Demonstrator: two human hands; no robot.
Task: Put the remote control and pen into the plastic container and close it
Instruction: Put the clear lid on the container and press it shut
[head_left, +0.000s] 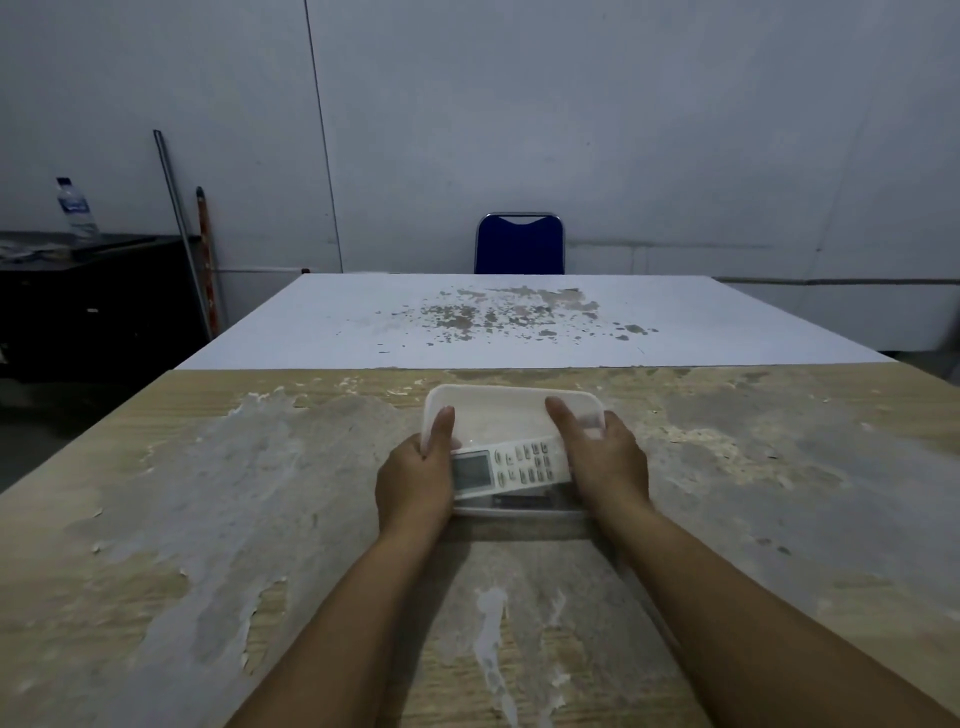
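A clear plastic container (519, 512) sits on the worn wooden table, and a white remote control (511, 462) with a grey screen lies inside it. A dark, thin shape, perhaps the pen (522, 501), lies along the container's near wall. The white lid (511, 410) is tilted over the container, its far edge raised. My left hand (415, 480) grips the lid's left edge, thumb on top. My right hand (605, 457) grips the lid's right edge, fingers over its top.
A white table (519, 322) with peeled patches adjoins the far edge of the wooden table (208, 519). A blue chair (519, 244) stands behind it. At the left, a dark cabinet (93, 301) carries a water bottle (75, 208); poles lean beside it.
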